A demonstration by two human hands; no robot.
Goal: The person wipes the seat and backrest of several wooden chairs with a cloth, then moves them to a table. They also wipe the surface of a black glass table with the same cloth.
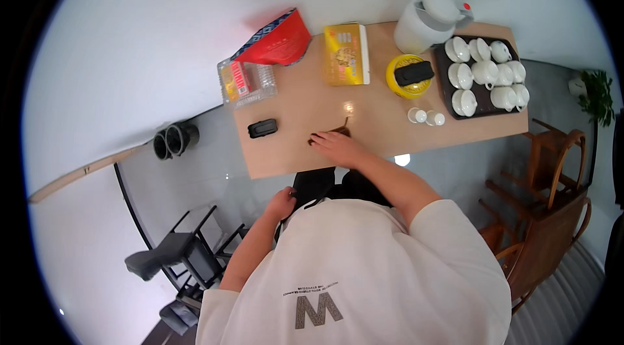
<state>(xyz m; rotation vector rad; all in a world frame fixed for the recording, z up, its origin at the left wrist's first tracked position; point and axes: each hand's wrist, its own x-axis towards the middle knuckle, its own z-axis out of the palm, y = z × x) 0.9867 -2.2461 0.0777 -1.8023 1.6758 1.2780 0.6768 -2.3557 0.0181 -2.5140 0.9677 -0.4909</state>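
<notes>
My right hand [336, 148] lies over a small dark brown item [342, 131] near the table's front edge, its fingers curled around the item's left end. A thin strap or stem sticks up from the item; the rest is hidden under my hand. My left hand [282, 203] hangs low beside my dark trousers, loosely curled, off the table; whether it holds the dark bit at its thumb cannot be told. To the left of my right hand, a black open plastic case [263, 128] sits on the wooden table [292, 111].
Along the back stand a red bag [280, 42], a clear plastic tray [265, 84], a yellow box [343, 55] and a white jug [421, 28]. Rightward are a yellow tin [407, 93] with a black item [414, 73], two small white cups [417, 115] and a dark tray [444, 84] of white teaware.
</notes>
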